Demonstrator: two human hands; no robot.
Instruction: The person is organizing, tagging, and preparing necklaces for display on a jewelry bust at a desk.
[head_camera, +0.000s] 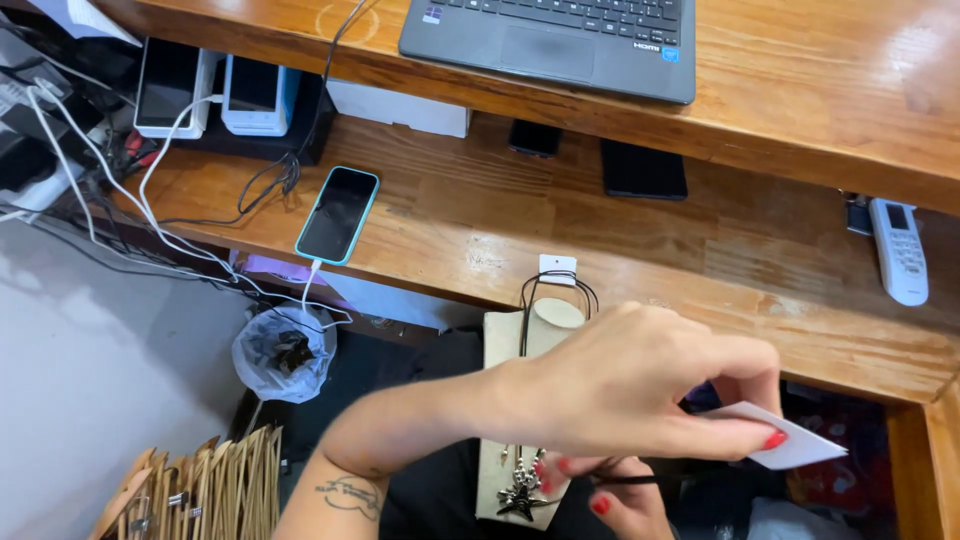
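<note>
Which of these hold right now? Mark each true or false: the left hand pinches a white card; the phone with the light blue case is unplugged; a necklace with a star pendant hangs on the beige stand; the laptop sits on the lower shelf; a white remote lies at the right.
1. The left hand pinches a white card. True.
2. The phone with the light blue case is unplugged. False: a white cable runs into its lower end.
3. A necklace with a star pendant hangs on the beige stand. True.
4. The laptop sits on the lower shelf. False: it is on the upper wooden surface.
5. A white remote lies at the right. True.
</note>
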